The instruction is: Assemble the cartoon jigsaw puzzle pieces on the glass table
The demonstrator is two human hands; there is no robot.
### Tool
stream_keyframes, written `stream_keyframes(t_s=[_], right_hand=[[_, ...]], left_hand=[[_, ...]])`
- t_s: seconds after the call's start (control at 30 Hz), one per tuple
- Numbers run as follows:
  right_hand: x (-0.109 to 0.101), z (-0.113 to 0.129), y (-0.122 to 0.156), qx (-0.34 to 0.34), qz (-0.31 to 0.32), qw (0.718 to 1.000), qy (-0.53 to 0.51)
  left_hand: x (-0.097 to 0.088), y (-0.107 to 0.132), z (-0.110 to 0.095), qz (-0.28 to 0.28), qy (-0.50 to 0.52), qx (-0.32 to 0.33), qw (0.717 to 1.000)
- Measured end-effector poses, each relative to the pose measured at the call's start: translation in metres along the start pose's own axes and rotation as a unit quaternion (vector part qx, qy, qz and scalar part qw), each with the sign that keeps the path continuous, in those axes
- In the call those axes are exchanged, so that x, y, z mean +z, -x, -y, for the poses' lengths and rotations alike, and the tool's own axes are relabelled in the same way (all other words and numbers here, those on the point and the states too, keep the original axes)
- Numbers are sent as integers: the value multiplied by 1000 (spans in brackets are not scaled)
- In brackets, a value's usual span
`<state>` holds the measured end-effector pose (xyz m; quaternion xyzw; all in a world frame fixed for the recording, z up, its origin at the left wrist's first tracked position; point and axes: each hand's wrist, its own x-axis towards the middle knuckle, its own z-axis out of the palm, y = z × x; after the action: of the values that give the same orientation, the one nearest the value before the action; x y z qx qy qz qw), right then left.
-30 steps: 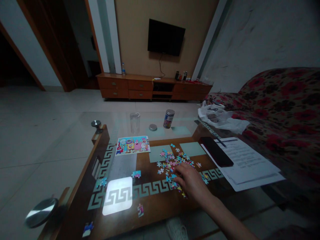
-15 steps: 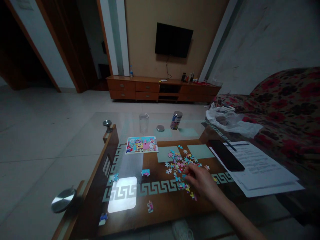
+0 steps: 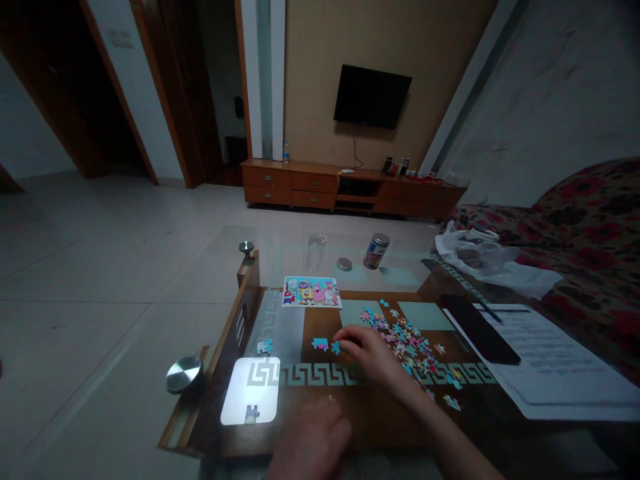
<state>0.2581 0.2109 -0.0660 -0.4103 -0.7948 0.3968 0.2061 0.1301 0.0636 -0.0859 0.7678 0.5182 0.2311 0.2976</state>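
Observation:
My right hand is closed in a pinch on a light-blue puzzle piece, low over the glass table. Just left of that piece lies a small blue-and-pink joined section. My left hand is at the near edge, smeared by motion, and its fingers are unclear. Loose puzzle pieces lie heaped to the right of my right hand, some hidden behind the wrist. A cartoon picture card lies beyond both hands. More pieces sit at the left: a pale-blue one and a greyish one.
Behind the card stand a clear glass, a round metal lid and a printed can. At the right lie a black phone, printed papers, a pen and a white plastic bag.
My right hand has moved left from the heap to beside the blue-and-pink section, with a light-blue piece in its fingers. My left hand has come into view. The camera has turned left.

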Motion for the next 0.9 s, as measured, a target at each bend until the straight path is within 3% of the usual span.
stream_keyframes(t_s=[0.13,0.23,0.4,0.63,0.73,0.9], right_hand=[[15,10,-6,28,17,998,-62],[24,16,-5,35,25,994,-105],[31,20,-3,26,33,992,-117],[38,28,-2,-18,15,996,-88],[38,28,-4,-19,5,996,-83],[30,13,-11,-4,-63,998,-24]], left_hand=[[-35,-8,18,-179,32,-106,978],[-51,-10,25,-237,61,-138,960],[-58,-14,26,-250,119,-172,945],[-51,-23,36,-240,212,-170,932],[-46,-28,46,-234,216,-187,929],[-49,-37,60,-240,166,-231,928]])
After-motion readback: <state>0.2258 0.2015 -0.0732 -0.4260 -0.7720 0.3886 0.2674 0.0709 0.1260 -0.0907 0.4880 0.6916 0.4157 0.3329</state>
